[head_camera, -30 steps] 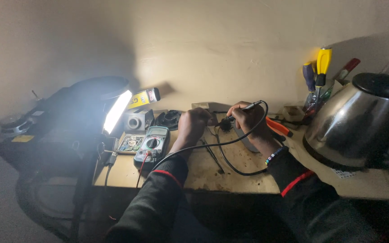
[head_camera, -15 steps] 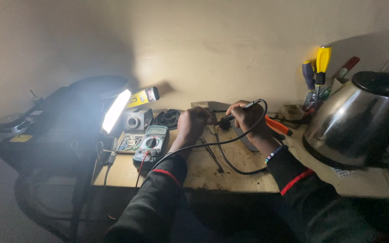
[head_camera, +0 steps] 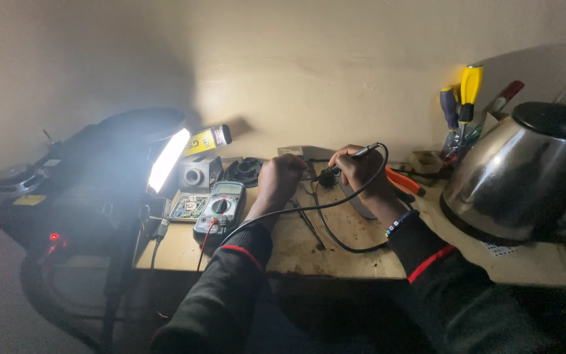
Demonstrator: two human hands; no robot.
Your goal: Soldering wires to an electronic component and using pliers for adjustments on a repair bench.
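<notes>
My right hand (head_camera: 356, 172) grips a thin black test probe (head_camera: 368, 152) whose lead loops down across the wooden bench (head_camera: 335, 255). Its tip points at a small dark part (head_camera: 326, 178) between my hands. My left hand (head_camera: 280, 178) is closed over something close beside that part; what it holds is hidden. A green multimeter (head_camera: 220, 206) lies just left of my left forearm, with red and black leads running from it.
A bright work lamp (head_camera: 165, 160) and a black case (head_camera: 80, 183) stand at left. A steel kettle (head_camera: 519, 174) fills the right. Screwdrivers (head_camera: 461, 105) stand behind it, orange-handled pliers (head_camera: 404, 182) lie near my right hand, and a small circuit board (head_camera: 188, 207) sits by the meter.
Both hands stay at the same spot over the small part; only the view shifts slightly.
</notes>
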